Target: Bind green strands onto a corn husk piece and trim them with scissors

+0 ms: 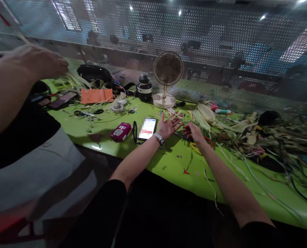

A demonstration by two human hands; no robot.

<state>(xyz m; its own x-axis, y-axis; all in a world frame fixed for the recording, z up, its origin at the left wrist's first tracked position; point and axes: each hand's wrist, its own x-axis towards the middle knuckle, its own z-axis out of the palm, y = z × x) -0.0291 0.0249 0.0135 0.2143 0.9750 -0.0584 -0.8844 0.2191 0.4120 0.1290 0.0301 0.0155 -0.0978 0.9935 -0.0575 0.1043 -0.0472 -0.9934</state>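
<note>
The right hand (193,133), loosely curled, hides part of a long dark tool (180,135) near yellow and red pieces (195,148) — whether it grips the tool cannot be told — and the left of the screen on the slim, black-edged rectangular phone (150,124) is blurred into blocks. What shows glows white with a red bar; the phone lies on the glossy lime-green worktop (157,162), just beside the left hand (167,127), palm up, fingers spread, holding nothing.

The left sleeve (101,206) and the right sleeve (258,236) are both black and short, ending around the elbows. At the wrist of the left arm (137,162) there is a watch (162,141) with dark face and pale grey band (157,135).
</note>
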